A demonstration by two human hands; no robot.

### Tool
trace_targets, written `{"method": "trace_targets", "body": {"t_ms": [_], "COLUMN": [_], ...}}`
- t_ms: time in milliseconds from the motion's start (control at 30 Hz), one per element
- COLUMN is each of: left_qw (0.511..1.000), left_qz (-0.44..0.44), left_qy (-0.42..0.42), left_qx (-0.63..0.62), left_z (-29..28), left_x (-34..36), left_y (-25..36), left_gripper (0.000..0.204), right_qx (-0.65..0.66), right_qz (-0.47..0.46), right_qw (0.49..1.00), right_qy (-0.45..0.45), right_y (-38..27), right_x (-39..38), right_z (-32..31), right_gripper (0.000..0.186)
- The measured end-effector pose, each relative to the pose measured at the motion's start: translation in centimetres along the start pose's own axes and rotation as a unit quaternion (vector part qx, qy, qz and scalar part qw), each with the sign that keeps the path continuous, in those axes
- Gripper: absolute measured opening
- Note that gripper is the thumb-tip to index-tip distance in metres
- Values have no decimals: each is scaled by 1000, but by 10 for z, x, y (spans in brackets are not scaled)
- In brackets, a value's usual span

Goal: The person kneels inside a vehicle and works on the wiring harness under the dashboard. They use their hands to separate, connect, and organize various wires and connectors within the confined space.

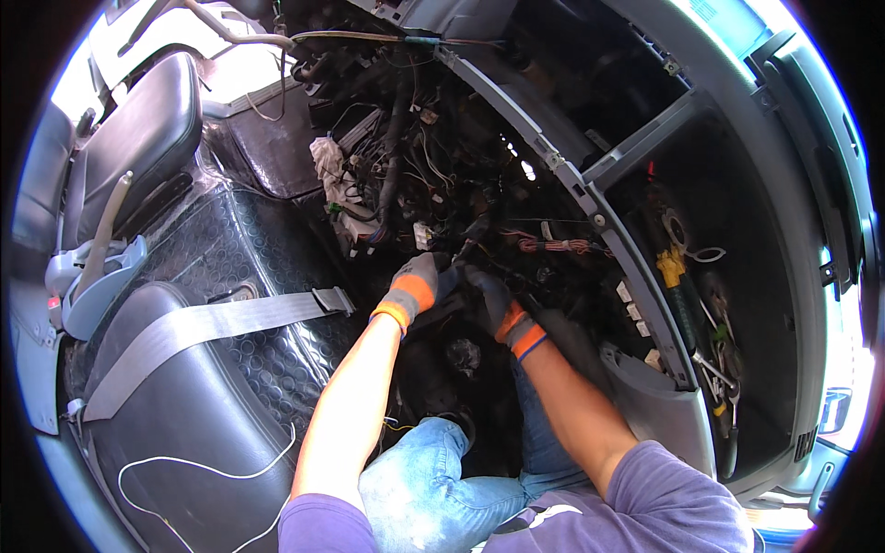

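Note:
Both my hands wear grey gloves with orange bands and meet low in the opened-up dashboard of a vehicle. My left hand (418, 284) is closed, its fingertips at the lower end of a dark wire harness (473, 238). Close by on the right, my right hand (496, 302) curls its fingers at the same harness. Shadow hides the exact spot where the fingertips grip. Just above the left hand hangs a white connector (423, 236). A bundle of reddish wires (562, 245) runs off to the right of the hands.
A bare dashboard frame bar (556, 164) curves down the right side. Beyond it, tools including a screwdriver (680, 309) lie in a dark recess. At left are black seats (175, 387), a grey seat belt (221, 323) and a handbrake lever (106, 230). A thin white cable (207, 466) crosses the near seat.

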State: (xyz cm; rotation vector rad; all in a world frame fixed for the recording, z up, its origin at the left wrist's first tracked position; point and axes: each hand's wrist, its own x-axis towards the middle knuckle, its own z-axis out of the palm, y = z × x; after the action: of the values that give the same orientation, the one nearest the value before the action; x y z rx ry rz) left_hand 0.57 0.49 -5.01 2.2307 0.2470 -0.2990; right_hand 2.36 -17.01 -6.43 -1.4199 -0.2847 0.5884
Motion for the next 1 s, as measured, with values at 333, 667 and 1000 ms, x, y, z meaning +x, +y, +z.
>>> {"method": "trace_targets", "body": {"t_ms": [333,667,1000], "left_qw": [995,994,971], "left_qz": [-46,2,-89], "left_qy": [77,108,3], "left_qx": [45,16,-221], "left_z": [22,12,17], "left_x": [-7,-3,-5], "left_y": [9,7,18], "left_gripper": [45,45,26], "right_qx": [-355,-490,-556], "right_qz": [-163,-22,32], "right_qw": [920,871,830], "right_qy": [43,39,-18], "right_y": [3,-16,-36], "right_x": [10,8,-9], "right_z": [-15,-11,-21], "right_gripper": [35,32,32]}}
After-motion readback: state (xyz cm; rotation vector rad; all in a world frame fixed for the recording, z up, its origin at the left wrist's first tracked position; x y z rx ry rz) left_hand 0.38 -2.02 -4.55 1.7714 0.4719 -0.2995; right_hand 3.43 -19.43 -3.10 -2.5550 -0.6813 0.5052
